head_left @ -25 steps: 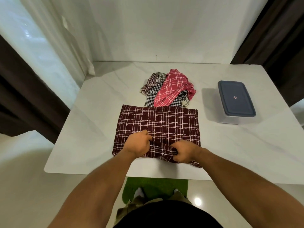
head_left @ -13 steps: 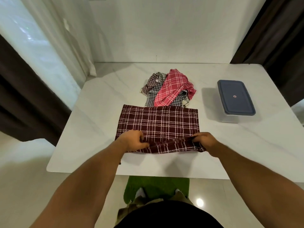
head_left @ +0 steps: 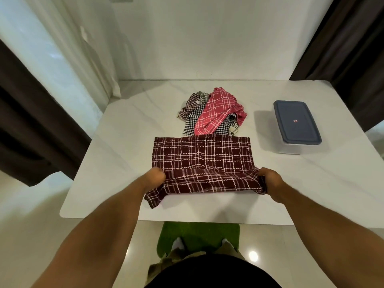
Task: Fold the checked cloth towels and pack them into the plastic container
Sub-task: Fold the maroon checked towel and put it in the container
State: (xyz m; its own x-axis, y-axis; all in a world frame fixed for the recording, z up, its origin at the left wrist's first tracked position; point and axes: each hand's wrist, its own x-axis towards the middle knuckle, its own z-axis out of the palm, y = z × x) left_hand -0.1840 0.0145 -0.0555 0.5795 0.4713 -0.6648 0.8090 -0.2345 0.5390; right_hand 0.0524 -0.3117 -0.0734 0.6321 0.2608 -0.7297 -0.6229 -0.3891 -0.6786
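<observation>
Fingers point(head_left: 161, 174) of the left hand point(head_left: 154, 179) and right hand point(head_left: 269, 180) are clamped on the maroon checked towel's point(head_left: 203, 156) near corners, mid-fold on the desk point(head_left: 124, 142). Beyond them a pink checked towel point(head_left: 216, 111) and black-and-white towel point(head_left: 190, 116) lie crumpled. Off right, the plastic container point(head_left: 296, 121) sits lidded, so I'd guess nothing's packed yet.

Black shirt point(head_left: 212, 274), olive trousers point(head_left: 164, 265)

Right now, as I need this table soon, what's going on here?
A person is folding a maroon checked towel on the table, left hand and right hand each gripping an end of its raised near edge. A pink towel and black-and-white ones lie heaped behind. The plastic container sits at right, lid on.
</observation>
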